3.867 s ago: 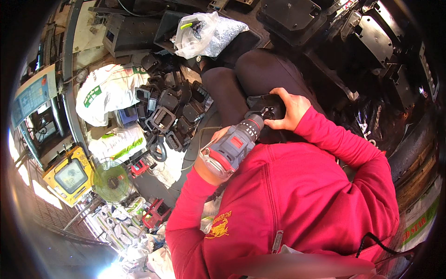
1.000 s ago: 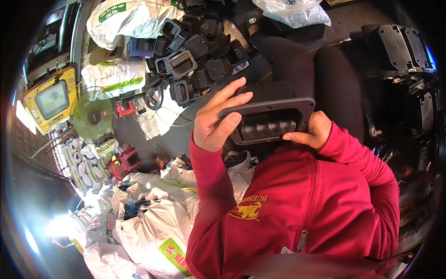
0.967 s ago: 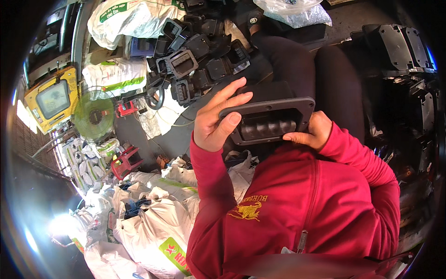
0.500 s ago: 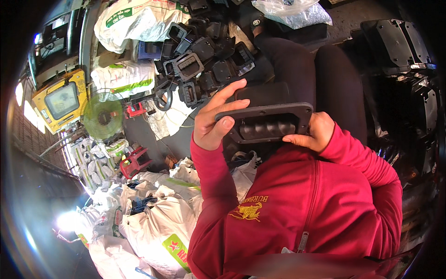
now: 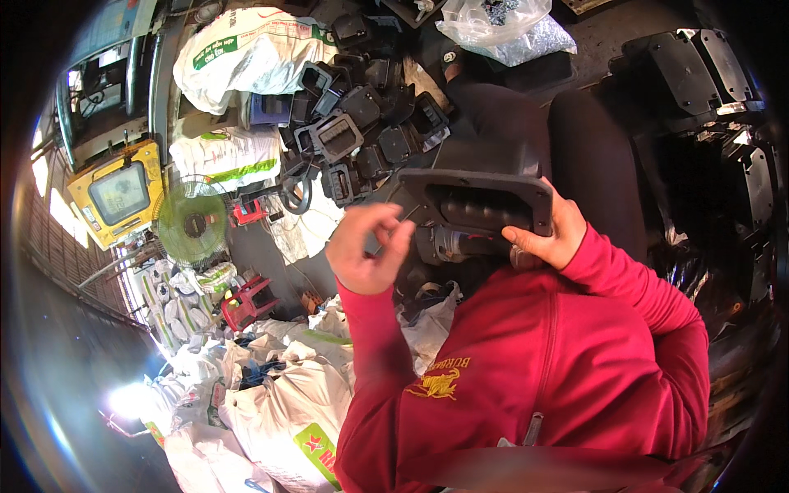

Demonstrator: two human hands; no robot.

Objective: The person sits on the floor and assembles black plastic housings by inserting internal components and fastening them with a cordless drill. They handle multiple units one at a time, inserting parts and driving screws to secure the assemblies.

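A black plastic recessed handle housing (image 5: 472, 177), with a flat rim, a ribbed grip bar and corner holes, is tilted above my lap. My right hand (image 5: 552, 230) grips its right end, thumb on the near rim. Just off its left end, my left hand (image 5: 370, 246) has curled fingers, slightly blurred, with the thumb close to the fingertips; anything between them is too small to make out. Under the near rim shows a dark, rounded object (image 5: 464, 245) with a pale label, mostly hidden.
Several similar black housings (image 5: 362, 107) lie heaped beyond my left hand. White sacks (image 5: 288, 403) crowd the lower left. A green fan (image 5: 193, 222), a yellow-framed display (image 5: 119, 193) and a red stool (image 5: 246, 302) stand left. More black parts (image 5: 682, 74) are stacked right; a clear bag (image 5: 509, 33) lies far ahead.
My left hand has let go of the housing's left end, moved slightly left and down, and curled its fingers. The right hand still holds the housing. The dark labelled object now shows beneath.
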